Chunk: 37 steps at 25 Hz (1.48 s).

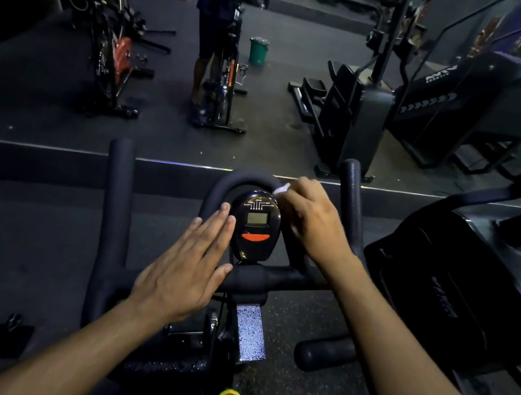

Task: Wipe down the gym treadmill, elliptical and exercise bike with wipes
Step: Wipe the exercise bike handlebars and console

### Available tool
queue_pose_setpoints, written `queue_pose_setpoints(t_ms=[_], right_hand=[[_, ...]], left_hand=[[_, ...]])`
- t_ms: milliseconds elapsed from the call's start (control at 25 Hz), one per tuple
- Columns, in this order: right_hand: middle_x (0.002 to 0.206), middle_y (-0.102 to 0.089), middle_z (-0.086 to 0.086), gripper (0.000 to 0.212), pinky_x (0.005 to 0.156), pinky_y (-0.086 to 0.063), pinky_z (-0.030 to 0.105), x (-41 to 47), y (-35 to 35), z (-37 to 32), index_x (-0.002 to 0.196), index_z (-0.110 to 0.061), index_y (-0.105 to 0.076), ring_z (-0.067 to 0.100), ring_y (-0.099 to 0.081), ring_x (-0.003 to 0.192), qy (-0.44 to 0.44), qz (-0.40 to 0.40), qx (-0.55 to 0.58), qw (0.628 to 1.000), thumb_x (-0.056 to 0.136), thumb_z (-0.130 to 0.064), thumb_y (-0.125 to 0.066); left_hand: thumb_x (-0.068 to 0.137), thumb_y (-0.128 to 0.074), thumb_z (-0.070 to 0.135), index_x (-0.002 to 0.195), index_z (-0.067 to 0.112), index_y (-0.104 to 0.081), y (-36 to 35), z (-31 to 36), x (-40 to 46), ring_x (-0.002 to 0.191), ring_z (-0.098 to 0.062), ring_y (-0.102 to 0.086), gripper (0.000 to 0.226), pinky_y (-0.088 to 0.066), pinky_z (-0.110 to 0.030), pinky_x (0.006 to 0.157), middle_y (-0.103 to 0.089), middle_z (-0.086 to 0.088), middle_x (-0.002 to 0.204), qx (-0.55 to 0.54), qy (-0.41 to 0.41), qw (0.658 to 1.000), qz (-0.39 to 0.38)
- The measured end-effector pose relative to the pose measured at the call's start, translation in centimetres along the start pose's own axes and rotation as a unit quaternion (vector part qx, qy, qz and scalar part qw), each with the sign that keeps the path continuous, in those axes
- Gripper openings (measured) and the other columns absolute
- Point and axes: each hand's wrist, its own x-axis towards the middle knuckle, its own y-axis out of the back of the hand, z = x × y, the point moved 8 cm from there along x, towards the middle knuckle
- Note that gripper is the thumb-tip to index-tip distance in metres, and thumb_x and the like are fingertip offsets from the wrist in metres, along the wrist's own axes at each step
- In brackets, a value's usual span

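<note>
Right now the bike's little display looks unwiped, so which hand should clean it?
Right hand: it pinches the wipe beside the display. The left hand lies flat, holding nothing.

glossy black plastic console (255, 227); matt foam-like handlebar grips (116, 206); speckled rubbery-looking floor (287, 393).

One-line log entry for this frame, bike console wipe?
left hand flat beside console | right hand pinches wipe at console top | handlebar loop behind

Head camera looks forward and down, close over the handlebars (238, 273).
</note>
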Motion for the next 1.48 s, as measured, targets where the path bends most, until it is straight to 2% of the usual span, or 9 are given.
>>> queue_pose_setpoints(t_ms=[160,320,600,720,880,1000,1200,1280,1480], right_hand=[[0.095,-0.046,-0.003,0.027,0.072,-0.046,0.032,-7.8,0.5,0.3,0.117,-0.020,-0.066,0.023,-0.053,0.088,-0.058,-0.010,0.022,0.998,0.093,-0.010,-0.061],[0.088,-0.047,-0.004,0.032,0.064,-0.037,0.023,-12.0,0.5,0.6,0.110,-0.023,-0.070,0.021,-0.056,0.080,-0.093,-0.035,0.006,0.995,0.085,-0.002,-0.071],[0.094,-0.057,0.001,0.013,0.066,-0.051,0.037,-2.8,0.4,-0.7,0.104,-0.017,-0.070,0.021,-0.061,0.083,-0.133,0.075,0.054,0.987,0.092,-0.014,-0.064],[0.097,-0.057,0.003,0.011,0.069,-0.051,0.038,-0.6,0.5,-1.2,0.103,-0.016,-0.068,0.024,-0.061,0.089,-0.123,0.064,0.033,0.990,0.094,-0.016,-0.063],[0.092,-0.057,0.001,0.008,0.072,-0.050,0.037,-5.4,0.3,0.1,0.100,-0.017,-0.065,0.023,-0.060,0.085,-0.136,0.035,0.028,0.990,0.093,-0.013,-0.065],[0.085,-0.065,-0.003,0.001,0.073,-0.053,0.035,-7.5,1.0,2.0,0.093,-0.019,-0.068,0.019,-0.066,0.078,-0.204,0.016,0.056,0.977,0.093,-0.018,-0.069],[0.082,-0.072,-0.004,0.013,0.074,-0.054,0.029,-2.2,3.7,1.8,0.097,-0.021,-0.071,0.011,-0.070,0.076,-0.311,0.132,0.118,0.934,0.097,-0.032,-0.065],[0.087,-0.071,0.005,0.020,0.072,-0.048,0.031,1.8,2.3,0.9,0.093,-0.015,-0.072,0.022,-0.068,0.084,-0.325,0.065,0.039,0.942,0.096,-0.032,-0.064],[0.091,-0.068,0.021,0.024,0.066,-0.042,0.034,5.8,-0.8,1.2,0.079,-0.006,-0.062,0.039,-0.066,0.088,-0.422,-0.090,-0.086,0.898,0.089,-0.027,-0.069]], left_hand=[[0.104,-0.038,0.039,0.160,0.002,-0.006,0.0,0.0,0.0,0.157,-0.023,-0.012,0.074,-0.020,-0.043,0.125,0.000,-0.016,0.170,0.010,0.005,1.000,0.000],[0.105,-0.036,0.041,0.161,0.002,-0.001,-0.1,0.4,0.0,0.157,-0.022,-0.010,0.077,-0.021,-0.045,0.125,0.002,-0.016,0.170,0.019,0.007,1.000,-0.006],[0.104,-0.035,0.040,0.161,0.006,0.003,0.1,0.3,0.0,0.158,-0.020,-0.005,0.077,-0.014,-0.041,0.126,0.007,-0.013,0.170,0.002,0.010,1.000,-0.016],[0.105,-0.035,0.039,0.162,0.007,0.000,0.4,0.1,0.1,0.158,-0.020,-0.004,0.074,-0.012,-0.040,0.126,0.007,-0.009,0.171,-0.027,0.007,0.999,-0.025],[0.105,-0.034,0.040,0.162,0.008,-0.011,1.3,-1.6,-1.8,0.158,-0.021,-0.005,0.069,-0.016,-0.044,0.124,-0.001,-0.005,0.171,-0.036,0.006,0.999,-0.036],[0.104,-0.033,0.041,0.161,0.007,-0.018,2.8,-5.3,-3.5,0.158,-0.023,-0.007,0.069,-0.009,-0.050,0.125,-0.010,-0.007,0.171,0.023,0.046,0.999,-0.014],[0.103,-0.031,0.043,0.161,0.007,-0.020,3.3,-12.4,-2.5,0.158,-0.021,-0.002,0.069,0.006,-0.043,0.127,-0.011,-0.008,0.170,0.013,0.093,0.995,-0.017],[0.103,-0.032,0.041,0.159,0.006,-0.027,3.1,-13.6,-1.9,0.157,-0.021,-0.007,0.066,0.005,-0.042,0.127,-0.016,-0.008,0.169,0.005,0.085,0.996,-0.017],[0.102,-0.034,0.033,0.156,0.010,-0.036,3.4,-14.0,-1.8,0.157,-0.019,-0.013,0.059,0.001,-0.045,0.127,-0.027,-0.003,0.167,-0.062,0.065,0.996,0.021]])
